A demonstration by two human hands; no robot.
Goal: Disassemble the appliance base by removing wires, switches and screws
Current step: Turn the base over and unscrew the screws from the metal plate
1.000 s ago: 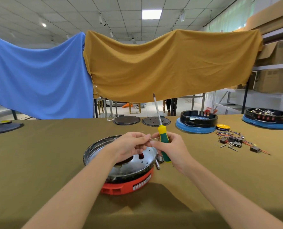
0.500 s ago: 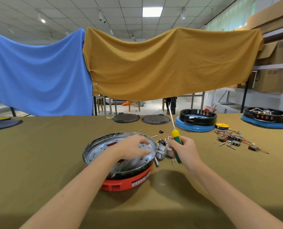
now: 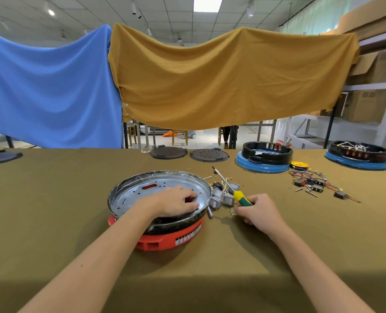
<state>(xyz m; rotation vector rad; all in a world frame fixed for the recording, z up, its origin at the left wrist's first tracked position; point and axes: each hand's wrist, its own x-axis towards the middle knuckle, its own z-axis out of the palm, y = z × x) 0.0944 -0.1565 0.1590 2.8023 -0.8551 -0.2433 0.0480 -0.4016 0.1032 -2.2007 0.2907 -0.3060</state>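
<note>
A red appliance base [image 3: 165, 239] with a shiny round metal plate [image 3: 142, 190] on top sits on the olive cloth in front of me. My left hand [image 3: 176, 201] rests on the plate's right side with its fingers curled over a small red part. My right hand [image 3: 258, 210] grips the green and yellow handle of a screwdriver [image 3: 240, 197], whose shaft lies low and points away to the upper left. Grey switches [image 3: 221, 197] with short wires lie between the base and my right hand.
A pile of removed switches and coloured wires [image 3: 316, 184] lies to the right. Two blue and black bases [image 3: 264, 157] [image 3: 359, 154] stand at the back right, beside a yellow disc [image 3: 299, 164]. Two dark round plates [image 3: 168, 152] lie at the back. Blue and mustard cloths hang behind.
My hands parted. The left dropped onto the metal plate. The right moved right and down, and the screwdriver tipped from upright to nearly flat over the table.
</note>
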